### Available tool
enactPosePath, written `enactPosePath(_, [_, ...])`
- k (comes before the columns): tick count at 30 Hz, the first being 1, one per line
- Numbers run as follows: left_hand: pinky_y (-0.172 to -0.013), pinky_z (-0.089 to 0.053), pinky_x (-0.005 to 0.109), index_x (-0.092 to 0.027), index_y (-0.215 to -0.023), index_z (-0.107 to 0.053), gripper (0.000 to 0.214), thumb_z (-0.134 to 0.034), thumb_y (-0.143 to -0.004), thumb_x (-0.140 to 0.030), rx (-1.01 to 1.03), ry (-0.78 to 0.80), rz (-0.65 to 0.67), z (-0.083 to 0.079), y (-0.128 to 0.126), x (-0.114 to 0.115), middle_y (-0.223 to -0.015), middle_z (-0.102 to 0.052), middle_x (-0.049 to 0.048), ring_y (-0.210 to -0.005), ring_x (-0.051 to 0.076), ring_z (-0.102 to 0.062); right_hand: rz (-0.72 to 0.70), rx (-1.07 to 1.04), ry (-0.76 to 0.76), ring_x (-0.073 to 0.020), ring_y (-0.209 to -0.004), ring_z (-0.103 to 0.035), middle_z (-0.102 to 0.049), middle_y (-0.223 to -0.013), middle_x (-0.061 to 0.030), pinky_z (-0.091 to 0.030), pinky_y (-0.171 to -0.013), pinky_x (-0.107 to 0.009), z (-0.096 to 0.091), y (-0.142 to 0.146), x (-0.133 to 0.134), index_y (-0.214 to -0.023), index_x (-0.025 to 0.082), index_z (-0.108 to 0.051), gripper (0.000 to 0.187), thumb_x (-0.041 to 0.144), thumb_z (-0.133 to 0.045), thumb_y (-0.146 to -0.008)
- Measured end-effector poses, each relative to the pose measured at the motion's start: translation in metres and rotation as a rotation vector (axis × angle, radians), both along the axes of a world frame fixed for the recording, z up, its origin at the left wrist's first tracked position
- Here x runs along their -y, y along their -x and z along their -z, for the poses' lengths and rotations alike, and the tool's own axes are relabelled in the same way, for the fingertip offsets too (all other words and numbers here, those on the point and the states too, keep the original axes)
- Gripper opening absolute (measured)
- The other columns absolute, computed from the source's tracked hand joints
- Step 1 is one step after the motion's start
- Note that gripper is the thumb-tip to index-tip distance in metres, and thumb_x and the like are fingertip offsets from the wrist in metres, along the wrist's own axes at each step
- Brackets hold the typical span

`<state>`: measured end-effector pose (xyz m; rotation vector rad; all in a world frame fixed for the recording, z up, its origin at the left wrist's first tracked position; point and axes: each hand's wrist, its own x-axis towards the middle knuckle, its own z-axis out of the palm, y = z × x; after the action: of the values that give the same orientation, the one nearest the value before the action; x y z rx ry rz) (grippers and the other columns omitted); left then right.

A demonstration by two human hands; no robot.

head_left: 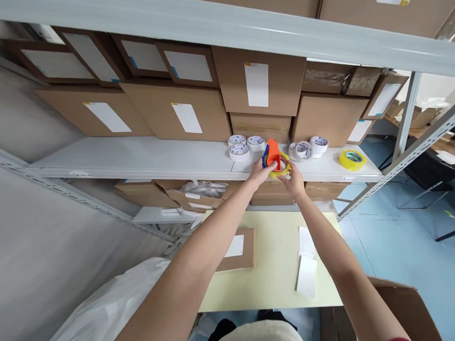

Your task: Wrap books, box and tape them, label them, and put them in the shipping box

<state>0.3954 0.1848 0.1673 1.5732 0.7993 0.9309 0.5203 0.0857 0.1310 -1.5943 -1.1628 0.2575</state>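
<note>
Both my arms reach forward to the front edge of the middle shelf. Between my hands is an orange and blue tape dispenser (273, 151) with a yellow tape roll (284, 163) on it. My left hand (262, 172) is closed on the dispenser from the left, thumb against the orange part. My right hand (295, 180) grips the tape roll from the right, fingers around its rim. White tape rolls (239, 151) stand left of the dispenser, and more white rolls (318, 145) stand to its right. Another yellow tape roll (352, 159) lies farther right on the shelf.
Cardboard boxes (259, 80) with white labels fill the back of the grey shelf (167, 155). Below is a pale yellow table (274, 283) with a flat brown box (248, 247) and white papers (307, 274). An open carton (404, 308) stands at the lower right.
</note>
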Motion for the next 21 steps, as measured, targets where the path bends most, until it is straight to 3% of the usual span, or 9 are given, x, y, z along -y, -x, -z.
enactPosePath(4, [-0.101, -0.045, 0.045, -0.022, -0.115, -0.066, 0.046, -0.071, -0.069, -0.029, 0.030, 0.059, 0.059, 0.003, -0.016, -0.020, -0.112, -0.070, 0.0071, -0.112, 0.026, -0.060, 0.057, 0.043, 0.073, -0.0325, -0.121, -0.056, -0.058, -0.132, -0.0181, -0.041, -0.103, -0.052, 0.001, -0.010, -0.026, -0.140, 0.020, -0.040, 0.071, 0.042, -0.069, -0.079])
enactPosePath(6, [-0.100, -0.047, 0.045, -0.019, -0.119, -0.063, 0.049, -0.066, -0.071, -0.027, 0.043, 0.078, 0.075, 0.006, -0.021, -0.021, -0.115, -0.069, 0.0078, -0.112, 0.027, -0.060, 0.093, 0.077, 0.124, -0.0350, -0.125, -0.053, -0.056, -0.135, -0.0204, -0.034, -0.106, -0.058, -0.001, -0.012, -0.034, -0.143, 0.018, -0.035, 0.071, 0.043, -0.064, -0.083])
enactPosePath(9, [-0.102, -0.046, 0.043, -0.017, -0.132, -0.053, 0.063, -0.062, -0.070, -0.022, 0.031, 0.072, 0.044, 0.016, -0.013, -0.013, -0.132, -0.060, 0.0118, -0.125, 0.029, -0.054, 0.150, 0.133, 0.164, -0.0391, -0.138, -0.038, -0.044, -0.146, -0.0228, -0.018, -0.111, -0.066, -0.001, -0.010, -0.035, -0.148, 0.016, -0.026, 0.072, 0.043, -0.057, -0.088])
enactPosePath(11, [-0.105, -0.044, 0.042, -0.019, -0.139, -0.044, 0.072, -0.063, -0.070, -0.022, -0.018, -0.018, -0.007, 0.030, 0.010, 0.000, -0.144, -0.050, 0.0131, -0.135, 0.029, -0.045, 0.156, 0.184, 0.120, -0.0390, -0.147, -0.021, -0.026, -0.157, -0.0223, -0.015, -0.113, -0.065, 0.010, -0.002, -0.021, -0.151, 0.016, -0.017, 0.077, 0.043, -0.055, -0.089])
enactPosePath(13, [-0.109, -0.040, 0.041, -0.020, -0.141, -0.040, 0.073, -0.064, -0.072, -0.026, -0.095, -0.168, -0.057, 0.051, 0.053, 0.018, -0.149, -0.043, 0.0128, -0.139, 0.027, -0.040, 0.114, 0.231, 0.055, -0.0353, -0.150, -0.009, -0.009, -0.162, -0.0181, -0.019, -0.116, -0.060, 0.036, 0.012, 0.008, -0.153, 0.019, -0.012, 0.080, 0.042, -0.055, -0.090])
enactPosePath(15, [-0.112, -0.037, 0.041, -0.019, -0.137, -0.045, 0.067, -0.064, -0.074, -0.031, -0.212, -0.294, -0.139, 0.079, 0.112, 0.042, -0.148, -0.044, 0.0136, -0.139, 0.027, -0.040, 0.035, 0.235, 0.052, -0.0329, -0.149, -0.016, -0.011, -0.162, -0.0159, -0.027, -0.116, -0.056, 0.079, 0.032, 0.049, -0.154, 0.022, -0.013, 0.075, 0.038, -0.052, -0.091])
enactPosePath(16, [-0.113, -0.035, 0.042, -0.018, -0.133, -0.048, 0.062, -0.063, -0.076, -0.034, -0.285, -0.312, -0.200, 0.096, 0.143, 0.055, -0.145, -0.047, 0.0146, -0.137, 0.027, -0.041, -0.021, 0.213, 0.086, -0.0325, -0.146, -0.027, -0.018, -0.160, -0.0172, -0.032, -0.114, -0.055, 0.105, 0.045, 0.072, -0.153, 0.022, -0.016, 0.071, 0.035, -0.050, -0.092])
enactPosePath(19, [-0.115, -0.032, 0.046, -0.017, -0.126, -0.052, 0.056, -0.063, -0.077, -0.042, -0.471, -0.183, -0.435, 0.153, 0.233, 0.092, -0.137, -0.052, 0.0166, -0.134, 0.030, -0.044, -0.194, 0.059, 0.296, -0.0291, -0.112, -0.065, -0.041, -0.147, -0.0218, -0.052, -0.095, -0.053, 0.186, 0.086, 0.134, -0.152, 0.022, -0.019, 0.066, 0.025, -0.045, -0.092])
enactPosePath(21, [-0.113, -0.035, 0.046, -0.017, -0.131, -0.048, 0.064, -0.063, -0.077, -0.049, -0.508, 0.025, -0.556, 0.193, 0.277, 0.112, -0.139, -0.050, 0.0167, -0.134, 0.031, -0.043, -0.315, 0.009, 0.443, -0.0271, -0.101, -0.069, -0.046, -0.143, -0.0215, -0.056, -0.088, -0.052, 0.231, 0.113, 0.161, -0.152, 0.023, -0.022, 0.068, 0.020, -0.047, -0.089])
